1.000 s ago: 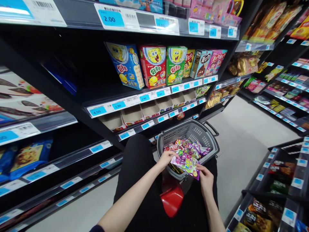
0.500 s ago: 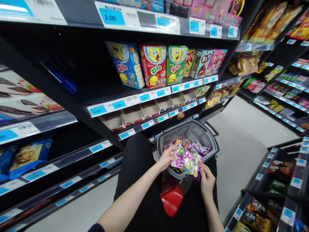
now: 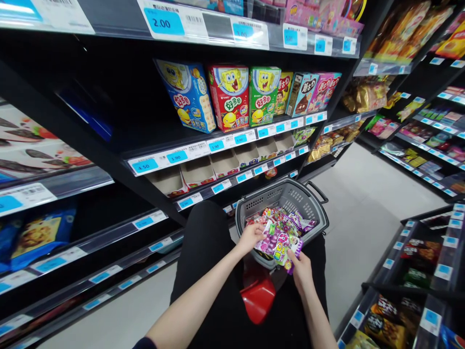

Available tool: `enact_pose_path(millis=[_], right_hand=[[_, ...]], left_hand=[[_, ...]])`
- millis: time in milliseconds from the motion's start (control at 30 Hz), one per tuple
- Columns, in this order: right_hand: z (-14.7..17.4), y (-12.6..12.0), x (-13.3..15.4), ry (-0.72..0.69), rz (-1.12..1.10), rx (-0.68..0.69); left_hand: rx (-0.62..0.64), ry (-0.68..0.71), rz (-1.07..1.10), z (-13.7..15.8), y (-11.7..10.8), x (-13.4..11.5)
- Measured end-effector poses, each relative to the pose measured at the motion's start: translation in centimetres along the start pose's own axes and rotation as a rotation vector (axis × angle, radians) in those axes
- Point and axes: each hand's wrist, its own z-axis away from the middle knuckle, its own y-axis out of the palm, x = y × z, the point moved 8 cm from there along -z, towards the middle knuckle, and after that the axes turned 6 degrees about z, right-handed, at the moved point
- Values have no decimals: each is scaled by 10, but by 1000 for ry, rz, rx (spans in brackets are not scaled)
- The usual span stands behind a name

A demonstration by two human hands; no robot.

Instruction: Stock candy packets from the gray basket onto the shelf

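Observation:
Both hands grip purple candy bags [image 3: 278, 246] printed with grapes, held over the near side of a grey shopping basket [image 3: 318, 219]. My left hand [image 3: 253, 237] pinches the upper left edge with thumb and fingers. At the lower right edge, my right hand [image 3: 301, 267] closes its thumb over the packaging. More than one bag seems to overlap there, but I cannot tell how many. Inside the basket, behind my hands, lies a heap of colourful candy bags [image 3: 276, 215], mostly red and purple. The basket stands between my knees.
Spongebob-printed snack boxes [image 3: 229, 99] stand on the shelf ahead. Below them is a row of open cardboard display boxes [image 3: 227, 166]. A red stool [image 3: 258, 300] shows between my legs. Low bins with snack packets [image 3: 387, 329] are at right, beside the pale aisle floor [image 3: 358, 194].
My right hand has moved left and slightly down, its thumb now over the front of the bags. The bags have shifted and tilted a little; my left hand keeps its hold.

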Motion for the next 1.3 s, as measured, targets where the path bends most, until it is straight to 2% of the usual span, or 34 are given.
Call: enact_pose_path(millis=[100, 233, 367, 433, 467, 533, 600, 667, 733, 833, 900, 967, 1067, 1167, 1233, 1300], right_hand=[[-4, -12, -1, -23, 70, -82], [-3, -20, 7, -83, 214, -119], [8, -20, 34, -291, 354, -159], [15, -11, 50, -440, 428, -112], [18, -4, 56, -503, 471, -56], [23, 9, 62, -578, 541, 55], [23, 13, 61, -569, 513, 74], [20, 7, 57, -487, 314, -2], [17, 3, 45, -354, 24, -52], [12, 11, 25, -141, -254, 7], [8, 13, 12, -42, -246, 28], [2, 7, 0, 0, -180, -14], [-7, -9, -11, -3, -106, -89], [-10, -16, -10, -46, -1, -118], [-7, -14, -5, -74, 40, -128], [-3, -5, -2, -52, -17, -78]], left_hand=[[-24, -39, -52, 0, -2, 3], [56, -166, -43, 7, 1, 11], [347, -552, 250, 28, 24, 32], [452, -670, 408, 38, 35, 35], [442, -657, 450, 36, 37, 34], [327, -548, 473, 27, 31, 33], [202, -409, 457, 18, 23, 30], [137, -274, 440, 12, 18, 23], [113, -148, 414, 8, 15, 14], [111, -35, 381, 7, 15, 3], [113, -9, 363, 7, 17, -1], [122, -24, 335, 8, 21, 0], [104, -59, 311, 9, 22, 3], [59, -54, 317, 9, 18, 4], [45, -54, 327, 9, 17, 4], [60, -67, 354, 10, 19, 4]])
